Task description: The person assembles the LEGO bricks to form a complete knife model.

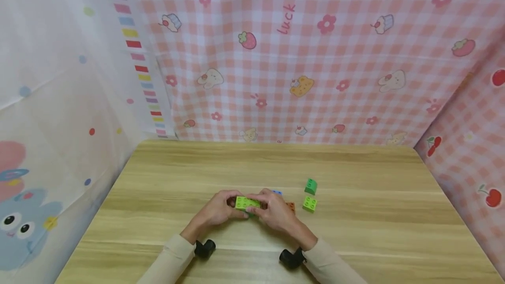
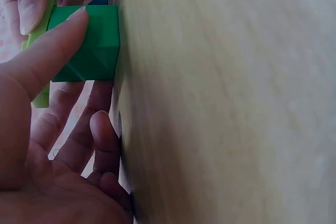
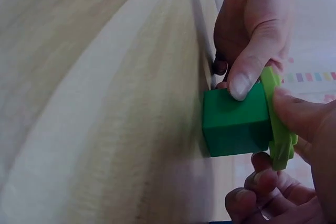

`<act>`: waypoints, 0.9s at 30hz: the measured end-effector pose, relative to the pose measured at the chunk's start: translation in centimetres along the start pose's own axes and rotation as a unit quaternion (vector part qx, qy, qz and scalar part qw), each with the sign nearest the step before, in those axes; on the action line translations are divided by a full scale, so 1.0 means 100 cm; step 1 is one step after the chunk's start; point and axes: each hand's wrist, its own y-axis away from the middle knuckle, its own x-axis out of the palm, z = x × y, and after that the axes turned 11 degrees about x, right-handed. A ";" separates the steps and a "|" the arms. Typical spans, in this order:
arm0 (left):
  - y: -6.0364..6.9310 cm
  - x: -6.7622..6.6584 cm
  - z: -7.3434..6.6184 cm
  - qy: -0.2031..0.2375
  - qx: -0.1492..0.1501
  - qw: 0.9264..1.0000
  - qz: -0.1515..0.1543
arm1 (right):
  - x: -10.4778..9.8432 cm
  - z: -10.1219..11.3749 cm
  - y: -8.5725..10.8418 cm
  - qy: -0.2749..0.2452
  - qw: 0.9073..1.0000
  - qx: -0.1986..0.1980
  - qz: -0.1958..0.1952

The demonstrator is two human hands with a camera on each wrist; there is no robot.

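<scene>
A flat lime green building plate with studs [image 1: 242,204] lies on top of a darker green building block [image 2: 97,45]. The block stands on the table, plainest in both wrist views. My left hand [image 1: 218,209] grips the green block from its left side, thumb against the near face. From the right, my right hand [image 1: 277,213] pinches the lime plate with thumb and fingers. Whether the plate is pressed fully onto the block I cannot tell. In the head view the hands and plate hide most of the green block.
Just beyond my right hand lie a partly hidden blue brick [image 1: 278,192] and an orange-brown brick [image 1: 291,206]. Farther right are a small lime brick [image 1: 309,204] and a green brick with a curved side [image 1: 311,186]. Patterned cloth [image 1: 276,56] hangs behind the wooden table [image 1: 375,231].
</scene>
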 end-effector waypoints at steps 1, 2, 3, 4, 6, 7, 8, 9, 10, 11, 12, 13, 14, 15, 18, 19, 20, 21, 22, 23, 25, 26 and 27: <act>0.000 0.000 0.000 -0.002 0.001 1.000 -0.002 | 0.000 0.001 0.000 0.004 1.000 -0.001 0.000; 0.000 0.000 -0.001 -0.001 0.001 1.000 -0.003 | -0.001 0.002 -0.001 0.007 1.000 -0.002 0.001; 0.000 0.001 -0.001 -0.001 0.001 1.000 -0.004 | -0.002 0.002 -0.001 0.010 1.000 0.001 0.002; 0.000 0.001 -0.001 0.000 0.001 1.000 -0.004 | -0.002 0.003 -0.001 0.011 1.000 0.003 0.003; 0.000 0.002 -0.002 0.000 0.002 1.000 -0.004 | -0.004 0.005 -0.001 0.014 1.000 0.009 0.006; 0.000 0.002 -0.002 0.000 0.001 1.000 -0.003 | -0.004 0.005 -0.001 0.014 1.000 0.013 0.008; 0.000 0.002 -0.003 -0.001 0.001 1.000 -0.002 | -0.005 0.006 0.000 0.014 1.000 0.018 0.010; 0.000 0.003 -0.003 -0.004 0.000 1.000 -0.001 | -0.004 0.006 0.000 0.013 1.000 0.019 0.010; 0.001 0.003 -0.003 -0.008 0.001 1.000 -0.001 | -0.004 0.006 0.001 0.012 1.000 0.019 0.010; 0.001 0.003 -0.003 -0.011 0.000 1.000 0.000 | -0.003 0.006 0.001 0.012 1.000 0.019 0.010; 0.002 0.003 -0.003 -0.013 0.000 1.000 0.001 | -0.003 0.006 0.002 0.012 1.000 0.018 0.010; 0.002 0.003 -0.003 -0.017 0.001 1.000 0.002 | -0.003 0.006 0.002 0.013 1.000 0.018 0.009; 0.002 0.003 -0.002 -0.020 0.003 1.000 0.003 | -0.003 0.006 0.002 0.013 1.000 0.016 0.009; 0.002 0.003 -0.002 -0.024 0.005 1.000 0.003 | -0.003 0.006 0.002 0.013 1.000 0.016 0.010; 0.002 0.003 -0.001 -0.035 0.011 0.999 0.005 | -0.004 0.008 0.002 0.014 0.999 0.027 0.016; 0.002 0.003 -0.002 -0.037 0.012 0.999 0.006 | -0.004 0.009 0.001 0.014 0.999 0.030 0.017; 0.002 0.002 -0.002 -0.038 0.013 0.999 0.006 | -0.005 0.009 0.001 0.015 0.999 0.033 0.019; 0.002 0.002 -0.002 -0.040 0.015 0.999 0.006 | -0.005 0.010 0.001 0.017 0.999 0.036 0.020; 0.002 0.002 -0.002 -0.038 0.015 0.999 0.008 | -0.005 0.010 0.001 0.019 0.999 0.038 0.020; 0.002 0.002 -0.002 -0.035 0.016 0.999 0.009 | -0.005 0.011 0.001 0.019 0.999 0.040 0.020; 0.002 0.002 -0.002 -0.032 0.017 0.999 0.011 | -0.006 0.011 0.001 0.021 0.999 0.042 0.019; 0.002 0.002 -0.002 -0.031 0.018 0.999 0.011 | -0.006 0.011 0.001 0.020 0.999 0.043 0.018; 0.002 0.002 -0.002 -0.030 0.019 0.999 0.012 | -0.005 0.011 0.001 0.018 0.999 0.043 0.016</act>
